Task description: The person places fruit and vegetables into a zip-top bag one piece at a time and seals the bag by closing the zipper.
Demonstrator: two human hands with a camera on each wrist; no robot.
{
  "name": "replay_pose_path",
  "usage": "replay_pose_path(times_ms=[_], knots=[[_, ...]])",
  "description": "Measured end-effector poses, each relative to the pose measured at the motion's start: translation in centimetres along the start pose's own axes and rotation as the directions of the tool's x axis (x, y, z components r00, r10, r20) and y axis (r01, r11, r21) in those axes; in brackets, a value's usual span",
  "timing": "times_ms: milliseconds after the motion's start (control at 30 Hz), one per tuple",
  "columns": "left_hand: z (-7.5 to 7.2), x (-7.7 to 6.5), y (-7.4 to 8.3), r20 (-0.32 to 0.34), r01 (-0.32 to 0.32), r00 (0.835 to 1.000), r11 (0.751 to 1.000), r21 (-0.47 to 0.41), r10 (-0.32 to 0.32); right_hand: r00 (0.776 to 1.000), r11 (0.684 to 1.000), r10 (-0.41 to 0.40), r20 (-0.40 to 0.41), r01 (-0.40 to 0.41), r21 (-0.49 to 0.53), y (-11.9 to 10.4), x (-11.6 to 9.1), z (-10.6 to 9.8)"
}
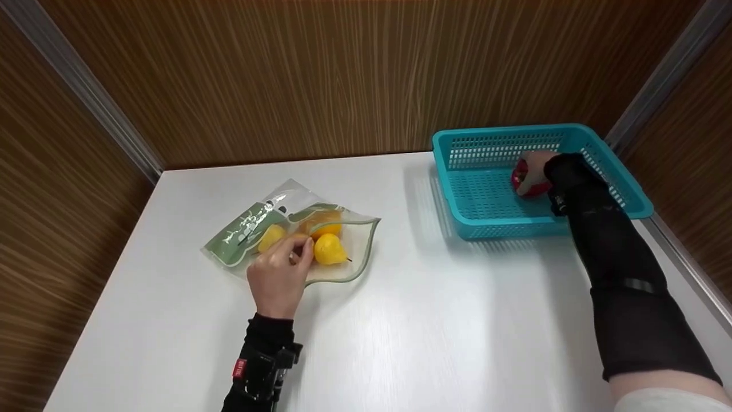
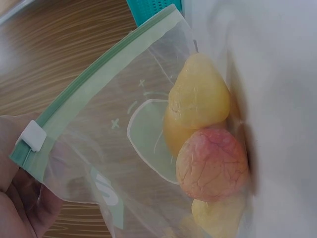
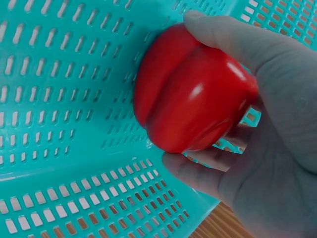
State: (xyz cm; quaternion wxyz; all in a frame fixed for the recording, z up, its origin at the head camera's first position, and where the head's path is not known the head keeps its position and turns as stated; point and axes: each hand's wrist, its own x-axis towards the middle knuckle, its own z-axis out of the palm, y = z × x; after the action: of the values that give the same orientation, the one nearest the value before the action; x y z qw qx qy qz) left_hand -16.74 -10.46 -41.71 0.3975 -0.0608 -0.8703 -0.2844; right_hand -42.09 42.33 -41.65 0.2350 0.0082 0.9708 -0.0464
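Observation:
My left hand [image 1: 280, 277] pinches the green top edge of a clear zip bag [image 2: 74, 163], close to its white slider [image 2: 33, 136]. In the bag lie a yellow pear [image 1: 329, 250], an orange-yellow fruit [image 1: 327, 220] partly hidden behind it, and another yellow piece [image 1: 271, 236]. The left wrist view also shows a pinkish round fruit [image 2: 213, 164], like a peach, beneath the pear. Over at the right, my right hand [image 3: 277, 114] grips a red bell pepper [image 3: 198, 94] inside the turquoise basket [image 1: 474, 197], thumb on one side and fingers on the other.
The basket, with slotted walls, stands at the back right of the white table [image 1: 400, 332]. Wood-grain panels [image 1: 343, 80] rise behind and on both sides. Bare tabletop lies between bag and basket.

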Motion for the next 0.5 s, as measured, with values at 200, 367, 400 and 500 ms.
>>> replay_pose_path(times_ms=[200, 367, 400, 500], knots=[[0.1, 0.0, 0.1, 0.009, 0.005, 1.000, 1.000, 0.002, -0.005, 0.999, 0.999, 0.036, 0.030, -0.036, -0.005, -0.3, -0.2, -0.1], [0.1, 0.0, 0.1, 0.018, 0.006, 1.000, 1.000, 0.001, -0.006, 0.999, 0.999, 0.033, -0.006, -0.033, -0.020, -1.1, -1.9, -0.7], [0.1, 0.0, 0.1, 0.019, 0.008, 1.000, 1.000, 0.002, -0.008, 0.999, 0.999, 0.023, -0.022, -0.024, -0.023, -1.2, -2.3, -0.9], [0.0, 0.0, 0.1, 0.018, 0.009, 1.000, 1.000, 0.011, -0.009, 0.997, 0.998, -0.029, -0.071, 0.025, -0.053, -1.7, -3.1, -1.5]])
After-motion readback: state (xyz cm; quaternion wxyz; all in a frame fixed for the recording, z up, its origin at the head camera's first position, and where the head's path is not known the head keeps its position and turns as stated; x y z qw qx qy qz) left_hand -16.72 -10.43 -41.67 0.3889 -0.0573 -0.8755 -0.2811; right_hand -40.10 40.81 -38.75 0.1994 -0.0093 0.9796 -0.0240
